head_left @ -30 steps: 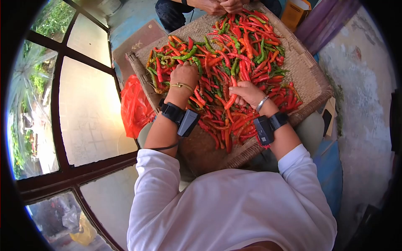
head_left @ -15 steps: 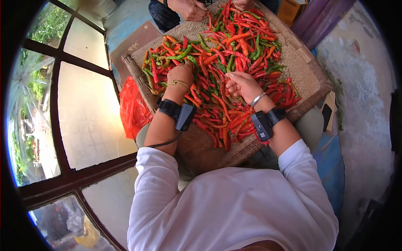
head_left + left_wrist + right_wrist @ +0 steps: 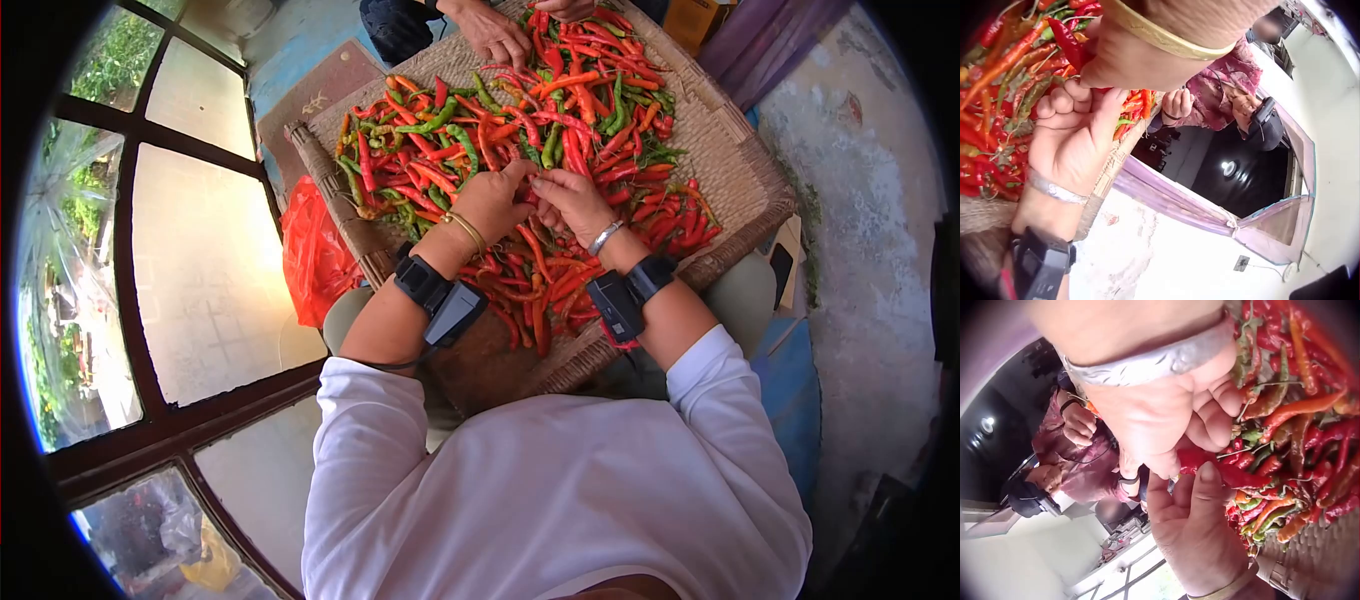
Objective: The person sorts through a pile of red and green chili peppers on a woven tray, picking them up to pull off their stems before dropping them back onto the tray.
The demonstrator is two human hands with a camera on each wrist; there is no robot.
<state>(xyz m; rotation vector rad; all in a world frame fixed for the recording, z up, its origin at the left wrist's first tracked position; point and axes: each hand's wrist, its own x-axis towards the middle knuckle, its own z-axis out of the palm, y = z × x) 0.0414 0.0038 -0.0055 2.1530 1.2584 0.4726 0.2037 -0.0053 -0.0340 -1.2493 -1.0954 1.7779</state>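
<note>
A wide woven tray (image 3: 735, 175) of pale brown straw is shown, edged with a thick plaited rim. A loose heap of long chillies (image 3: 590, 110), mostly red and orange with some green among them, is spread over it. The heap lies under the left grip (image 3: 490, 200) and the right grip (image 3: 572, 198) and reaches well beyond both. Bare weave is left outward of the right grip and on the body side of both grips.
</note>
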